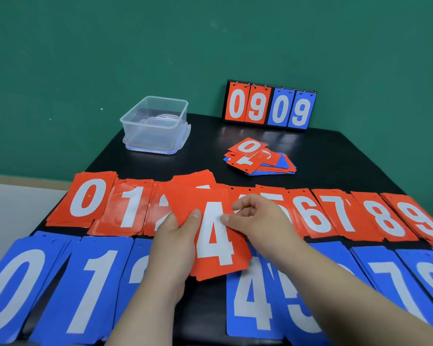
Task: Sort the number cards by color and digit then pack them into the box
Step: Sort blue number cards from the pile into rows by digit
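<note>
The red 4 cards (216,236) sit raised over the counter (323,156), between the red and blue rows. Thin, stiff and glossy, they likely slide, so edges suit best. The left hand (178,236) grips their left edge; the right hand (258,218) pinches the top card.

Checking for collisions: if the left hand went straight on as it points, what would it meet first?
Probably the red pile just beyond the red 4 card that the left hand holds; its digit is hidden, depth unclear.

cards (216,236) — glossy plastic | box (155,123) — clear plastic | table (323,156) — matt black
</note>
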